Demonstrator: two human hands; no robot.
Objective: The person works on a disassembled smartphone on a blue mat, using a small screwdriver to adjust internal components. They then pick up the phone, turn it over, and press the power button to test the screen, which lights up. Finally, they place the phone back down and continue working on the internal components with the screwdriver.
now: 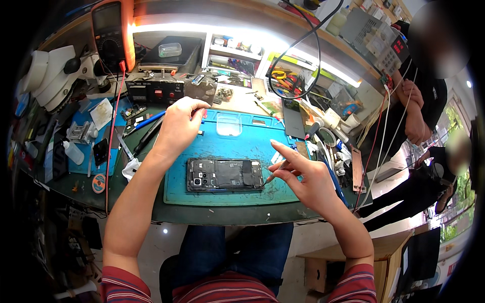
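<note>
An opened smartphone lies lengthwise on a blue repair mat, its inner parts and camera cluster showing. My right hand pinches a thin pointed tool; its tip reaches the phone's lower right corner. Whether it is a screwdriver or another slim tool is hard to tell. Beyond the phone, on the left, my left hand is raised over the mat's far edge with fingers bent together. Anything between those fingertips is too small or hidden. A clear plastic box sits just right of that hand.
A dark flat panel lies at the mat's far right. Blue pen-like tools lie left of the mat. A microscope and an orange multimeter stand back left. A black cable hangs overhead. Two people stand to the right.
</note>
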